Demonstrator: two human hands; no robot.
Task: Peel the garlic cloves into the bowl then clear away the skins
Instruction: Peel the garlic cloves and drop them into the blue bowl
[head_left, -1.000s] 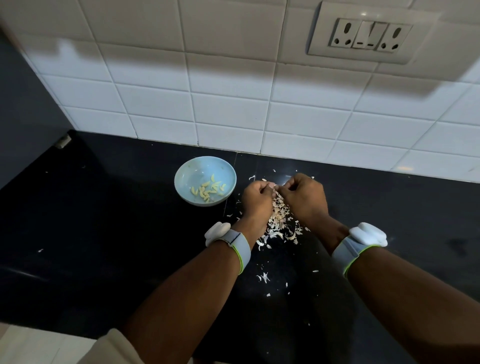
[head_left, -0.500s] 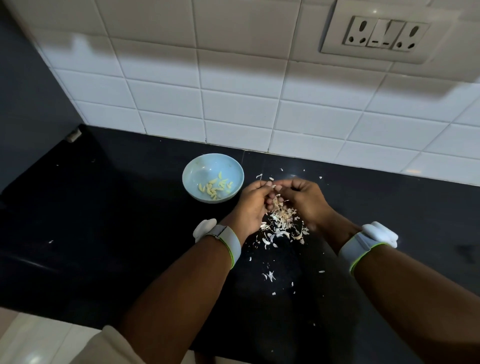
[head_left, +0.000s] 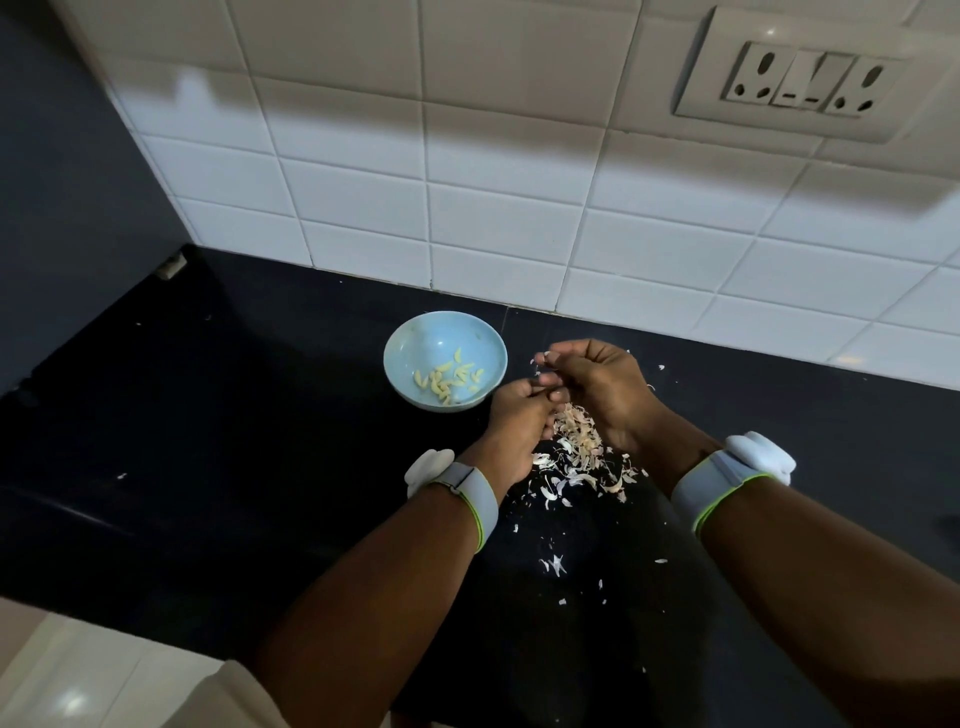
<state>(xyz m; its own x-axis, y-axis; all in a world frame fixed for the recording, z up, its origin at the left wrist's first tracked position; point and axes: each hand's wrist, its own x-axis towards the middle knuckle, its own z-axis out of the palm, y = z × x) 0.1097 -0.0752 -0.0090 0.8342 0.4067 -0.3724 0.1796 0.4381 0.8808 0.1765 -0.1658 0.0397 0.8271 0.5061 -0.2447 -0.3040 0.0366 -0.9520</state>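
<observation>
Since a moment ago the two hands have come slightly apart: the right hand (head_left: 597, 389) has lifted a little toward the wall and now sits higher than the left hand (head_left: 519, 426), where before both met knuckle to knuckle over the heap. The right hand's fingertips (head_left: 545, 358) are curled in and pinched together on something too small to make out, perhaps a scrap of skin or a clove; I cannot tell which. The left hand is curled too, its fingertips tucked up against the right hand's thumb side, and what it grips, if anything, is hidden. The bowl (head_left: 400, 343), pale blue, stands where it was on the black counter (head_left: 208, 441), just to the left of the hands and near the tiled wall (head_left: 467, 182). In it lies a small scatter of peeled garlic cloves (head_left: 449, 379), yellowish, gathered toward the near side of the bottom. The skins (head_left: 576, 452) lie heaped on the counter beneath and between the wrists, with loose flecks trailing toward the near edge. Each wrist carries a pale band (head_left: 711, 483) with a white block on it. A socket plate (head_left: 805, 78) is set into the wall at upper right.
</observation>
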